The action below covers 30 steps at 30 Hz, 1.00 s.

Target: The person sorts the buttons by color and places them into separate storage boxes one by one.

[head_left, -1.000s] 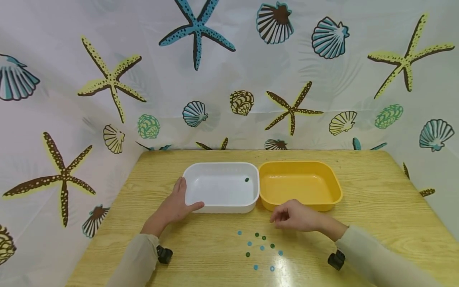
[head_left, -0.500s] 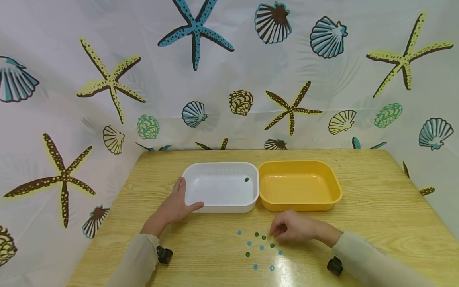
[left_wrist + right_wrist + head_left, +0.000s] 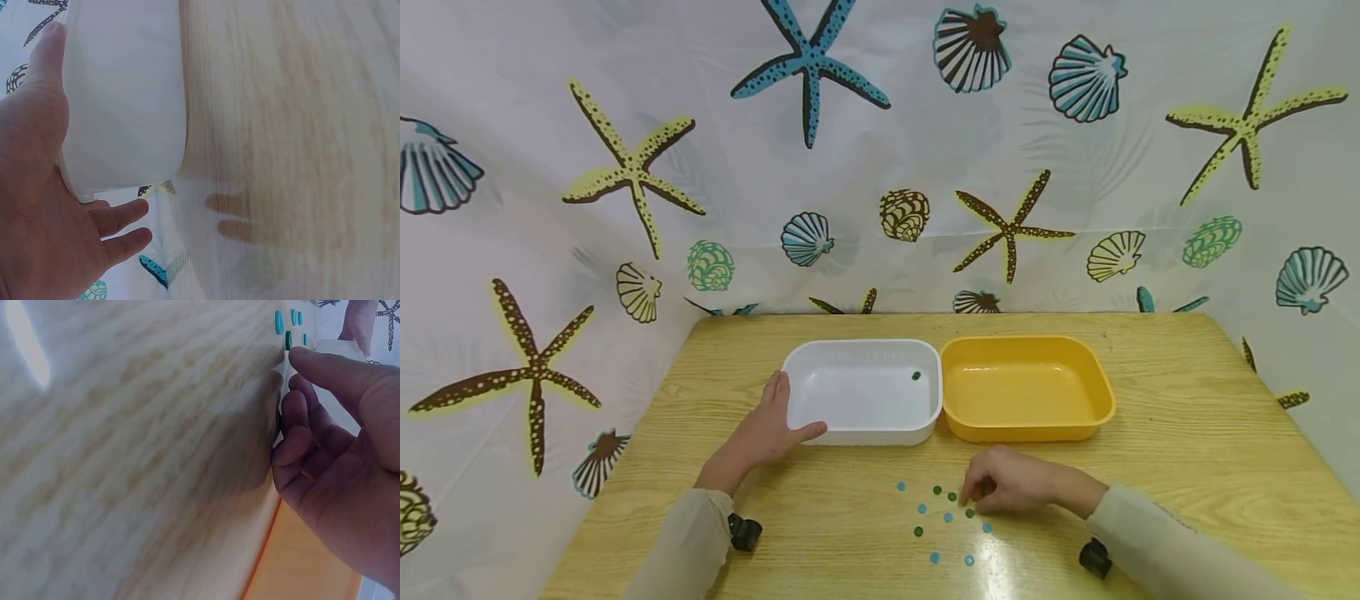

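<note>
Pale wood grain runs across the table [image 3: 820,500], where four green and six blue discs lie loose; a faint dark mark on the right sleeve [image 3: 1150,537] is too blurred to read. One green disc [image 3: 969,513] sits right by the thumb of the right hand [image 3: 1011,481], and a second green one [image 3: 952,497] lies just beyond its fingertips. That hand's fingers are curled, the tips down near the wood; the right wrist view is tight and angled, so I cannot tell whether thumb and forefinger pinch anything. A blue disc [image 3: 987,527] lies on the near side of the hand.

The left hand [image 3: 763,433] spans a corner of the white tray [image 3: 865,437], thumb along the near wall, fingers spread and fairly straight at the end. At least one green disc lies inside. Just beside it stands the yellow tray [image 3: 1022,433], behind the right hand. Patterned cloth [image 3: 850,183] hangs at the back.
</note>
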### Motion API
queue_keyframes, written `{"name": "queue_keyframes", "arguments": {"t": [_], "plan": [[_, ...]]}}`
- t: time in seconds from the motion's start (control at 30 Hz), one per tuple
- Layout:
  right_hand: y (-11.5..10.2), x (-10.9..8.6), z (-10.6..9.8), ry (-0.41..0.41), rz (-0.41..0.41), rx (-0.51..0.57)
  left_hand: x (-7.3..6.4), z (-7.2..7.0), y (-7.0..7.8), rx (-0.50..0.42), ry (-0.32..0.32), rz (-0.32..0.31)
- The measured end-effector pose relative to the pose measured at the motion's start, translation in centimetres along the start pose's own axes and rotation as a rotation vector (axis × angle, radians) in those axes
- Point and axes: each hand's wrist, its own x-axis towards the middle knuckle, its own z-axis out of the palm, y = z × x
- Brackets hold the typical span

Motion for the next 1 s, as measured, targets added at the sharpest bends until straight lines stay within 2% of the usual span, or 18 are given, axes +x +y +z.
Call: {"name": "queue_keyframes", "arguments": {"t": [0.23, 0.73, 1.0], "plan": [[-0.06, 0.17, 0.06, -0.03, 0.043, 0.013, 0.08, 0.1, -0.15, -0.005, -0.004, 0.004], [0.2, 0.36, 0.33, -0.037, 0.009, 0.015, 0.1, 0.02, 0.03, -0.004, 0.0, 0.007], [0.1, 0.42, 0.38, -0.036, 0.035, 0.009, 0.05, 0.09, -0.12, -0.003, 0.003, 0.005]]}}
